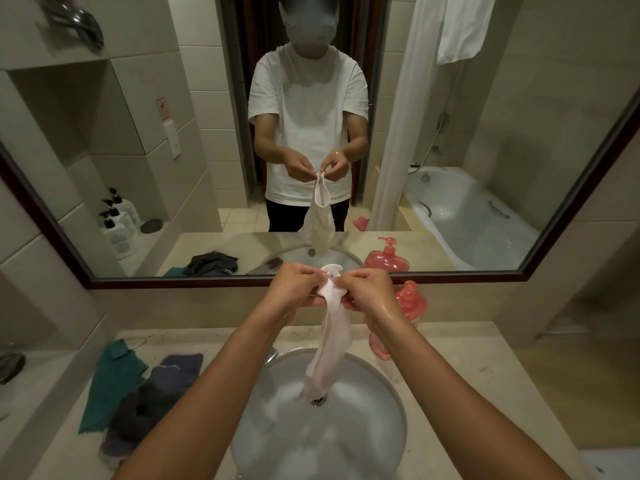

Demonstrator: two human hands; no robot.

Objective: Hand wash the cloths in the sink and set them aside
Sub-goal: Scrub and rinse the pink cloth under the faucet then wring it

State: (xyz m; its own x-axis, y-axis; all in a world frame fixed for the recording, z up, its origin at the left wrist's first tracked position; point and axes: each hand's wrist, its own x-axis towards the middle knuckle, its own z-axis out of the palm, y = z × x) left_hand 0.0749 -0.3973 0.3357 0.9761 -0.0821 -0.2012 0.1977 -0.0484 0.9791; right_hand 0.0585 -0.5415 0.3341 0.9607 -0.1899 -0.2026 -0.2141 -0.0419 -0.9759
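Hands at mid-wash. The left hand (300,285) and right hand (367,289) pinch, between fingers and thumbs, the top hem of a thin pale pink fabric cloth (330,344), both closed on it close together. Below the grip the cloth hangs straight down, its tip near the metal drain (318,400) of the round white basin sink (388,403), which holds sudsy water. Judged from this, the cloth in hand is wet and still being worked. Left of the grip and lower, a teal cloth (110,382) and dark grey-purple cloths (156,396) lie heaped on the beige stone counter (467,368); whether washed or waiting cannot be told. Right of the grip, just behind the wrist, stands a red translucent pump bottle (412,303); the counter beyond it is open room for setting aside.
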